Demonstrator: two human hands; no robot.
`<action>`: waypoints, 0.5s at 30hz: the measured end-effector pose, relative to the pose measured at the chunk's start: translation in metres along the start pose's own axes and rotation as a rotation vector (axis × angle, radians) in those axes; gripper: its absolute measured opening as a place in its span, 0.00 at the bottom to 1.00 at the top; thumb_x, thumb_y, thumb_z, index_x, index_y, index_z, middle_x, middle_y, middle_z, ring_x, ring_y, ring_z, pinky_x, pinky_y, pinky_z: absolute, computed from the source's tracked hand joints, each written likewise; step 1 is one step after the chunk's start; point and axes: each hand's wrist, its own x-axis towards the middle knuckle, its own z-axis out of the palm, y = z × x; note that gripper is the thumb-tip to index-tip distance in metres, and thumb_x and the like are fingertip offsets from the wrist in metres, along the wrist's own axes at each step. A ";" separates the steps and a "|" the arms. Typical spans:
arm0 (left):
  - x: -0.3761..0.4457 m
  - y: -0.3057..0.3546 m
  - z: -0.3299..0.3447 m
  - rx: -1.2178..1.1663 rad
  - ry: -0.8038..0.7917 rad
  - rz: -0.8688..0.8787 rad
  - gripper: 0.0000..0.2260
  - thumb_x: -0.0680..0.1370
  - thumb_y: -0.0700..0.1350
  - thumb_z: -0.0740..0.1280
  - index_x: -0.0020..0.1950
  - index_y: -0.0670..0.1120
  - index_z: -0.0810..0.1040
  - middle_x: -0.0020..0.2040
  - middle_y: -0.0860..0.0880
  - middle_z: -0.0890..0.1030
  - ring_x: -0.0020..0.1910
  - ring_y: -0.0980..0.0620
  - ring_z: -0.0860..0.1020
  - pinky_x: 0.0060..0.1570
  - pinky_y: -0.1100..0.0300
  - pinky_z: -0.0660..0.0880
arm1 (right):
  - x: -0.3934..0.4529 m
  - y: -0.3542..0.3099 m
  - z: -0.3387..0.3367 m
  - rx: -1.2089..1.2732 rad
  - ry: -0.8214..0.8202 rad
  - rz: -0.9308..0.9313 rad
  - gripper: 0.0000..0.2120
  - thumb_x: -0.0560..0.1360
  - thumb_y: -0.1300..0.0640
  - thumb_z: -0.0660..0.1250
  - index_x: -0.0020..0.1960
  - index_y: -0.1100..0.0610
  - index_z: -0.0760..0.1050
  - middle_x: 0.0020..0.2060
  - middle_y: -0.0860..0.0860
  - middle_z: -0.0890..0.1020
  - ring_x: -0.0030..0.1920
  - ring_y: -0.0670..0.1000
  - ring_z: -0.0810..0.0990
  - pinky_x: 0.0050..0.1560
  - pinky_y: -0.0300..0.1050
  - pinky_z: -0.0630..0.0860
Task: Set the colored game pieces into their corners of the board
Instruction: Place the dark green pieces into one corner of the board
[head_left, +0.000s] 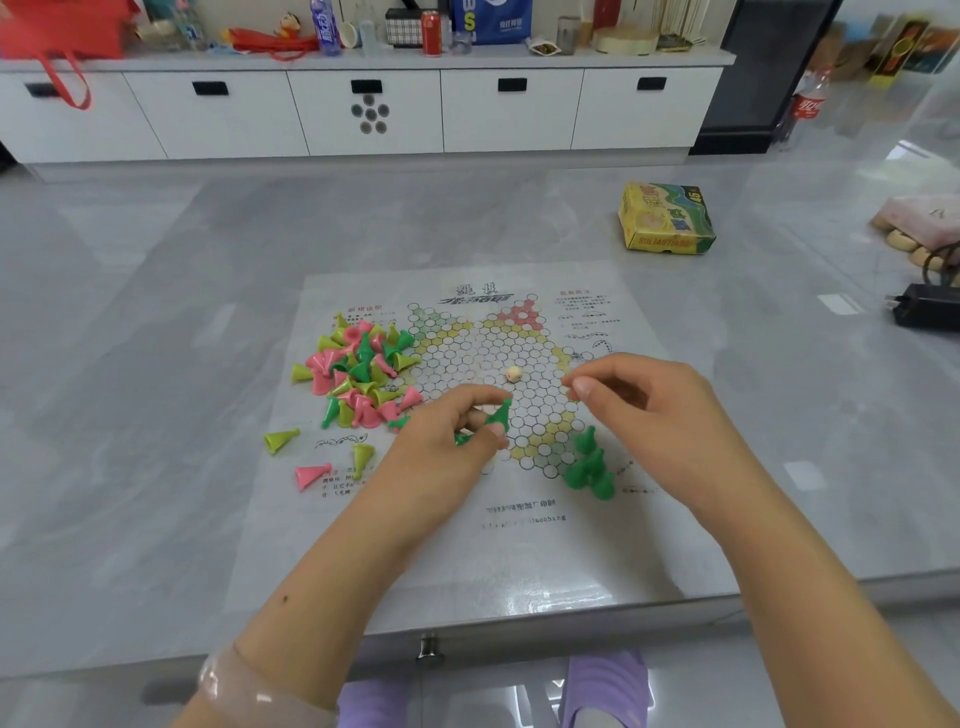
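Note:
A paper game board with a star of circles lies on the grey table. A mixed pile of green, pink and yellow-green cone pieces lies on its left part. Several dark green pieces stand in the star's near-right corner. My left hand hovers over the near-left part of the star, fingers closed on dark green pieces, one sticking out between thumb and forefinger. My right hand hovers at the star's right side, thumb and forefinger pinched together with nothing visible between them.
A small pale die rests near the star's centre. Loose yellow-green pieces and a pink piece lie by the board's left edge. A yellow-green box sits at the back right, a black charger at the far right.

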 end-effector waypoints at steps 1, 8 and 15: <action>0.000 0.000 0.001 -0.002 -0.011 0.007 0.10 0.78 0.43 0.61 0.50 0.61 0.72 0.40 0.57 0.77 0.43 0.59 0.75 0.44 0.66 0.70 | -0.001 -0.003 0.003 -0.001 -0.032 -0.026 0.06 0.74 0.56 0.65 0.45 0.49 0.81 0.41 0.40 0.82 0.43 0.39 0.78 0.45 0.29 0.74; 0.000 0.001 0.002 0.006 -0.042 0.023 0.10 0.77 0.43 0.62 0.56 0.57 0.71 0.37 0.59 0.80 0.39 0.64 0.75 0.44 0.64 0.67 | -0.002 -0.010 0.014 -0.016 -0.136 -0.119 0.05 0.72 0.57 0.68 0.44 0.50 0.82 0.37 0.42 0.82 0.43 0.40 0.78 0.45 0.31 0.74; -0.001 -0.001 0.002 0.040 -0.069 0.057 0.10 0.77 0.42 0.62 0.56 0.55 0.72 0.37 0.58 0.79 0.37 0.70 0.74 0.43 0.66 0.66 | -0.002 -0.011 0.016 -0.002 -0.163 -0.114 0.06 0.72 0.59 0.68 0.40 0.51 0.81 0.35 0.43 0.82 0.40 0.41 0.79 0.43 0.31 0.74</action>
